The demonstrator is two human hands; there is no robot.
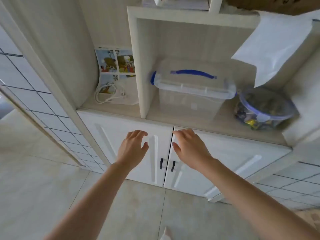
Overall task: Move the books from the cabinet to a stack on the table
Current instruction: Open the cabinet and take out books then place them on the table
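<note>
Reaching forward with fingers spread and nothing held, the left hand (pixel 132 148) hovers in front of the upper part of the left door (pixel 124 146) of the white cabinet (pixel 225 163); whether it touches the panel cannot be told. At its 3 o'clock, the right hand (pixel 188 147) is likewise spread and bare, with fingertips at the dark seam between the two doors, near the top corner of the right door (pixel 230 160). Both doors are shut, so no books can be seen behind them. At 6 o'clock from the hands, two small dark handles (pixel 167 165) sit on either side of the seam, just beside each other.

Above the doors, at 12 o'clock, runs a wood-toned shelf (pixel 181 118). A clear storage box (pixel 192 90) with a blue handle stands on it in the open compartment. At 3 o'clock from that box, just beside it, is a round clear tub (pixel 265 110) with a blue-rimmed lid and mixed contents. A white bag (pixel 277 51) hangs over the tub at 12 o'clock. At 9 o'clock from the box, beyond an upright divider, a coiled white cable (pixel 107 94) lies before a picture sheet (pixel 116 61) with cartoon panels. Pale floor tiles (pixel 43 179) spread at 6 o'clock.
</note>
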